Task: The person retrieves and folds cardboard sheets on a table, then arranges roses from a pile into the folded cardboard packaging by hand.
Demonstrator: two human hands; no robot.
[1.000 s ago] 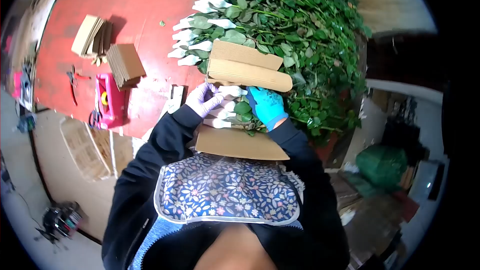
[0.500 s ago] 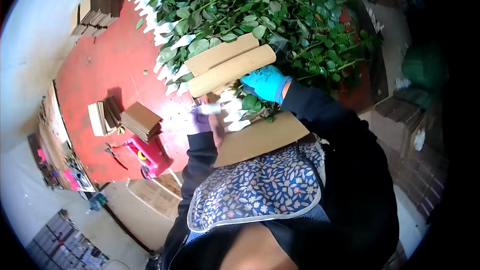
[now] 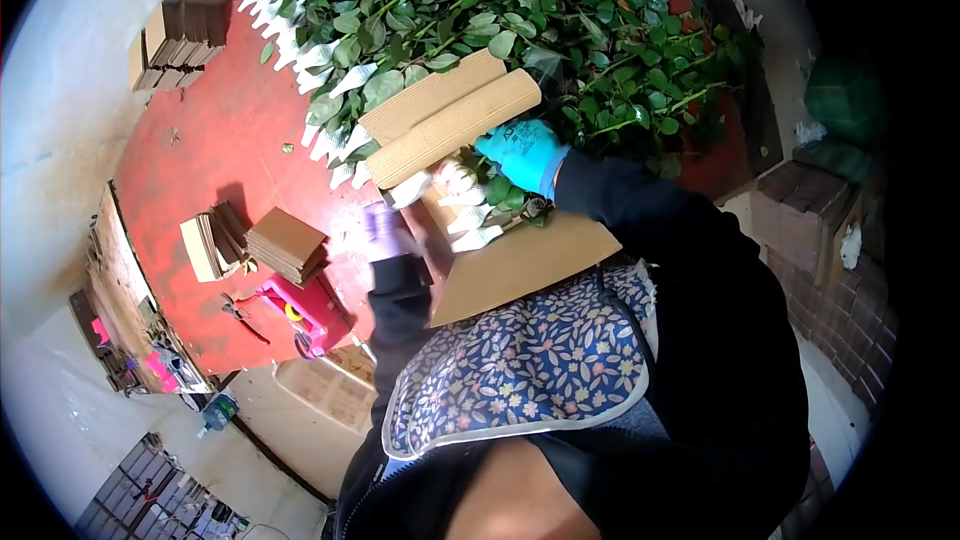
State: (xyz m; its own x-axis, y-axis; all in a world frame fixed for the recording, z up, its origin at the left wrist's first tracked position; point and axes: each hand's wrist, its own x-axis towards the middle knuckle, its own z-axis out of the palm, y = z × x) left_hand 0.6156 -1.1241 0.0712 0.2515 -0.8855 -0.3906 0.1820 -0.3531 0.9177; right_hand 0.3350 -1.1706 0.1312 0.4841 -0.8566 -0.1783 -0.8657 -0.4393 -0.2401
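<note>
Roses in white net sleeves (image 3: pixel 470 218) lie on a brown cardboard sheet (image 3: pixel 530 260) in front of the apron. Corrugated cardboard (image 3: pixel 455 130) is folded over behind them. My right hand (image 3: pixel 522 154), in a blue glove, closes around the stems beside the corrugated piece; the exact grip is hidden. One pale rose head (image 3: pixel 455 176) shows without a net near it. My left hand (image 3: pixel 385 230), in a thin purple glove, is blurred by motion left of the netted heads, next to a white net sleeve (image 3: pixel 410 190). Its fingers cannot be made out.
Many leafy stems (image 3: pixel 480 10) cover the far side of the red table (image 3: pixel 200 160). Cardboard stacks (image 3: pixel 285 243) stand at the left, near red-handled pliers (image 3: pixel 245 318) and a pink tape dispenser (image 3: pixel 308 312). More cardboard (image 3: pixel 180 40) sits at the far left corner.
The view has turned and shifted. My left hand has moved away from the rose heads to the left. A rose head that was netted or hidden now shows bare near my right hand.
</note>
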